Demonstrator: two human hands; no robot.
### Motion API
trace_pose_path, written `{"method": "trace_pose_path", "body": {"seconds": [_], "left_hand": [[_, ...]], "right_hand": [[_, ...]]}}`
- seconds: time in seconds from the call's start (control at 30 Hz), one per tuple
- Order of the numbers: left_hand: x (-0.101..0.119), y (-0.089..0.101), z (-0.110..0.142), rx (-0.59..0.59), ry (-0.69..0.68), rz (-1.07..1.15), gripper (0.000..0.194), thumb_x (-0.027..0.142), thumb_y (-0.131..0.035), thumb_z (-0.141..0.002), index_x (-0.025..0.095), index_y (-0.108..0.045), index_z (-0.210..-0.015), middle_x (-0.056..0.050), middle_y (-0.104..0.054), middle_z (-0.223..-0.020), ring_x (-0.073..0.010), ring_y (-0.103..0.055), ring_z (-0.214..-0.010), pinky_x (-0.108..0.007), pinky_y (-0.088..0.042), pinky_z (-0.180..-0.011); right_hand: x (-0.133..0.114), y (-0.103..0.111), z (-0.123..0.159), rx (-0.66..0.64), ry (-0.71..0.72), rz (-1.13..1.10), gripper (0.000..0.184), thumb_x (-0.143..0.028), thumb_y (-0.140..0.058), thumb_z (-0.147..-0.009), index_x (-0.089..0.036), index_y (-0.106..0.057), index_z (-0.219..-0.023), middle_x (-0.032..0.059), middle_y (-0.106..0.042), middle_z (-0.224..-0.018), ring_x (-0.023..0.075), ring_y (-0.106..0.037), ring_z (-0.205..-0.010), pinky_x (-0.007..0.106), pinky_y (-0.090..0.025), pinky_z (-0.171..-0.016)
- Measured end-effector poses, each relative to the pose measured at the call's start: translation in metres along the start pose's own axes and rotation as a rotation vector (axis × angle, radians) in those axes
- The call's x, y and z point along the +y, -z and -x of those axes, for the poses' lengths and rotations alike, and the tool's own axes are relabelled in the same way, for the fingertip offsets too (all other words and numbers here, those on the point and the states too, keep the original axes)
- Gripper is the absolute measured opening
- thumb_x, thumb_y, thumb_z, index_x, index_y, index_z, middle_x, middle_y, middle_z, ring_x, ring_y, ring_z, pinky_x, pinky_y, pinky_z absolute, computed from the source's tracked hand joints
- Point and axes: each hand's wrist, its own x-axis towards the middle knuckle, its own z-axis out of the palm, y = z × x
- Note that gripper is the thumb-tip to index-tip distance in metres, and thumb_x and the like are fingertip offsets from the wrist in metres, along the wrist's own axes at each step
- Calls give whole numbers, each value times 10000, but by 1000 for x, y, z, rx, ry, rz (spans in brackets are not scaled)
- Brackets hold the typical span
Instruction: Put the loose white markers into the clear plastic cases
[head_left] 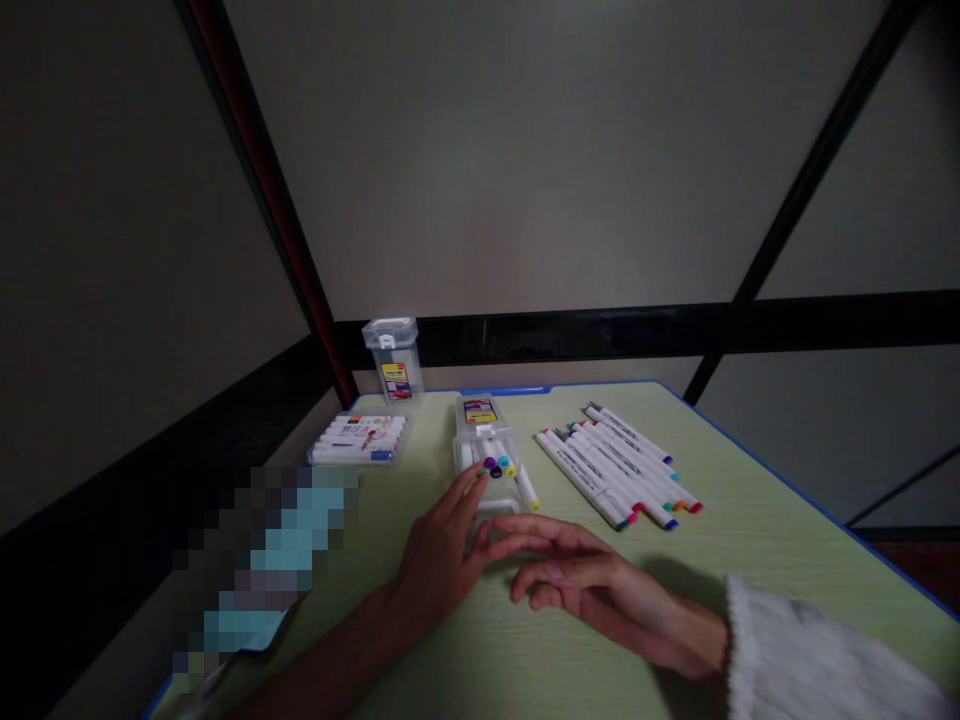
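Clear plastic for the open pen case (480, 425), lying on the pale green table (465, 660), just beyond the fingers of both hands. At its mouth, purple, black, teal and yellow marker ends (496, 468), with the left hand (442, 550) reaching there, fingers extended and unclenched, fingertips right by the caps; cannot tell whether pressing on them. Nearer the body, the right hand (600, 590), loosely curled, grasping nothing, fingertips close to the left thumb. Just right of the case, a yellow-tipped marker (528, 487); farther right, a spread of loose markers (622, 465).
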Motion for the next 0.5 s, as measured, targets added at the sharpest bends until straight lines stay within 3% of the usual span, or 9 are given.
{"method": "trace_pose_path", "body": {"seconds": [0.5], "left_hand": [[4,1,-1,40,5,-14,489,87,-436,-788,167,-413,-1270,-130,-453,-1317,-233,-533,-1104,-397,-482,-896]], "right_hand": [[4,2,-1,-21,37,39,327,-104,-628,-675,-157,-655,-996,56,-659,-911,118,-580,-701,243,-408,-651]]}}
